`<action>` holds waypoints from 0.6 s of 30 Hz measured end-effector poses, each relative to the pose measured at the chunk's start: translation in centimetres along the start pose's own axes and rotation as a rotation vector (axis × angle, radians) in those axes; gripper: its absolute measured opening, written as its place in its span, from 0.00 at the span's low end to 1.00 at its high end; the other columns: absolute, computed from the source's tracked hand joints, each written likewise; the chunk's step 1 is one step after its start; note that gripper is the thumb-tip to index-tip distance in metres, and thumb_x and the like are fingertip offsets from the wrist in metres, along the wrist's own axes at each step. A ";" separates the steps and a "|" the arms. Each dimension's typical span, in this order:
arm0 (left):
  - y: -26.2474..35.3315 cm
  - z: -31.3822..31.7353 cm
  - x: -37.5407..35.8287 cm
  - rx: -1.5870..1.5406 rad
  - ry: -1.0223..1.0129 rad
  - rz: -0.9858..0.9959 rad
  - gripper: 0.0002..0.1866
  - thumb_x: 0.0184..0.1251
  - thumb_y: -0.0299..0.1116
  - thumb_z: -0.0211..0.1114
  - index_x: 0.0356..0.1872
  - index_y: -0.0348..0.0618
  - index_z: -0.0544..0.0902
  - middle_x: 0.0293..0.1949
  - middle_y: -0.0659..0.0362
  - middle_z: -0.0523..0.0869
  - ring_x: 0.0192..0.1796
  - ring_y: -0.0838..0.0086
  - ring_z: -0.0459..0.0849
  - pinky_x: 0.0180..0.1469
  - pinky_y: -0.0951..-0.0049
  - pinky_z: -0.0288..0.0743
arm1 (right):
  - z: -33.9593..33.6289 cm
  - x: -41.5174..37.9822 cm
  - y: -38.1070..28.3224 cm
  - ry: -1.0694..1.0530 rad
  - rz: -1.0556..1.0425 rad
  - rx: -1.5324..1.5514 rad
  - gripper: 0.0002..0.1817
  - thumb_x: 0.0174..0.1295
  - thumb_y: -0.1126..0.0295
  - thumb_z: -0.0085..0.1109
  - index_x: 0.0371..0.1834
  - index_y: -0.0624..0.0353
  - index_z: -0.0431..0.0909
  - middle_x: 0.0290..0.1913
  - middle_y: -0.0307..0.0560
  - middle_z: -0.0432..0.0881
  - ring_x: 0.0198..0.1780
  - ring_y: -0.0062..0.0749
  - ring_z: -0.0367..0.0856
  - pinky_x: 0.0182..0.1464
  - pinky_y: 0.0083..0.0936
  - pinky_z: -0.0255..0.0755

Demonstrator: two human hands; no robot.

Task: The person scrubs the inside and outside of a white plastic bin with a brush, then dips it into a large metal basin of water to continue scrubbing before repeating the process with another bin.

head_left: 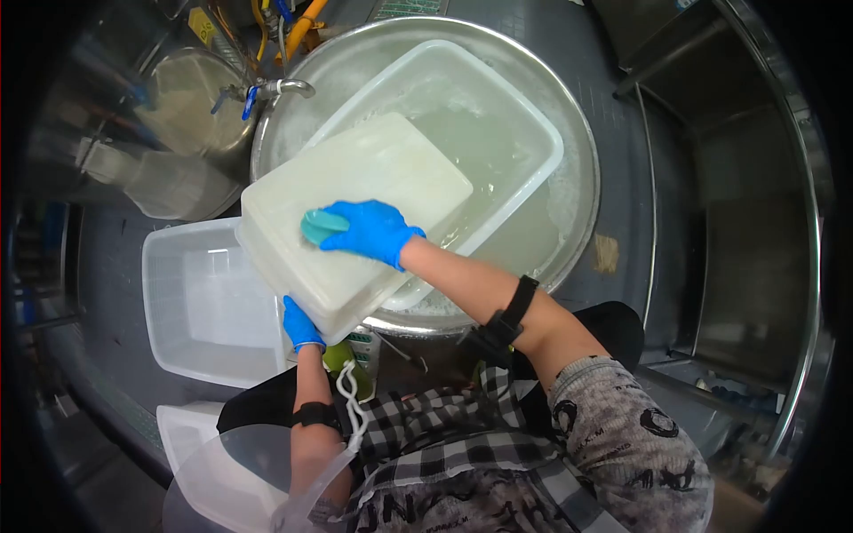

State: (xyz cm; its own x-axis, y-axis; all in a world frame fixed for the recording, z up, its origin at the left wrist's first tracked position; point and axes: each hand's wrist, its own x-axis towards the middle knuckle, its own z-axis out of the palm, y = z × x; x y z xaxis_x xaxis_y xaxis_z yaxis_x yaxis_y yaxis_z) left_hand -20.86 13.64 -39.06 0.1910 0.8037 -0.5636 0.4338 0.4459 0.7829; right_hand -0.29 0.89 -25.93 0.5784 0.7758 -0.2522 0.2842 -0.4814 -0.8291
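Observation:
An upturned white plastic tub (373, 178) rests tilted on the rim of a big round metal basin (582, 133). My right hand (373, 229), in a blue glove, presses a teal sponge (320, 225) onto the tub's bottom. In another blue glove, my left hand (300, 327) grips the tub's near lower corner. Behind it, a second white tub (524, 111) sits in the basin, partly filled with cloudy water.
An empty white tub (204, 306) lies on the floor at left, another white container (191, 431) nearer me. A tap (280, 88) juts over the basin's left rim. Metal pots (187, 98) stand at upper left; a steel frame (782, 222) runs along the right.

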 end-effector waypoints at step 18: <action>16.1 9.7 -8.9 -0.105 -0.328 0.353 0.27 0.59 0.47 0.52 0.48 0.30 0.68 0.37 0.51 0.77 0.31 0.69 0.77 0.32 0.71 0.73 | -16.2 -18.1 6.2 0.877 0.041 0.470 0.24 0.47 0.59 0.61 0.45 0.61 0.73 0.38 0.48 0.78 0.37 0.26 0.75 0.40 0.21 0.68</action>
State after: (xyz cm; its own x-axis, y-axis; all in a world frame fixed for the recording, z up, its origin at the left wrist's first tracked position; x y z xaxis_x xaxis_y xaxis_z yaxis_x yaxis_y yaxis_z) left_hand -7.01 9.85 -23.97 0.5851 0.7538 -0.2992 0.2050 0.2195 0.9538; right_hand 3.39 -22.68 -18.40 0.9954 0.0948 0.0152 0.0288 -0.1434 -0.9892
